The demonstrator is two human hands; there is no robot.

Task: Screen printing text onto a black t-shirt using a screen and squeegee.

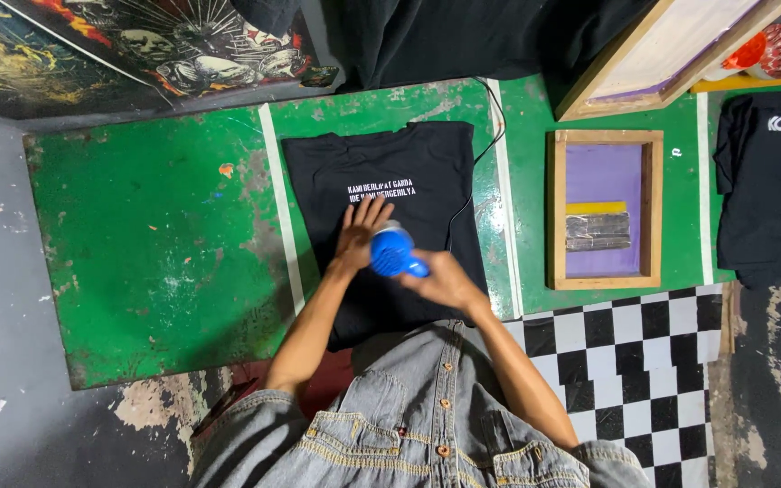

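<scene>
Left hand (361,230) is spread flat, fingers apart, pressing the black cotton T-shirt with a white printed line (389,212) smooth against the worn green painted counter (155,244), so the cloth can't ripple. Right hand (445,280) is clamped round the handle of a blue plastic hair dryer (392,252), nozzle aimed down at the shirt just below the print. Off to the right lies a wooden-framed purple printing screen (604,210), out of the way.

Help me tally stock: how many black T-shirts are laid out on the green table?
2. One black T-shirt lies flat under the left hand and the blue hair dryer held in the right hand. Another black T-shirt lies at the right edge, partly cut off.
</scene>
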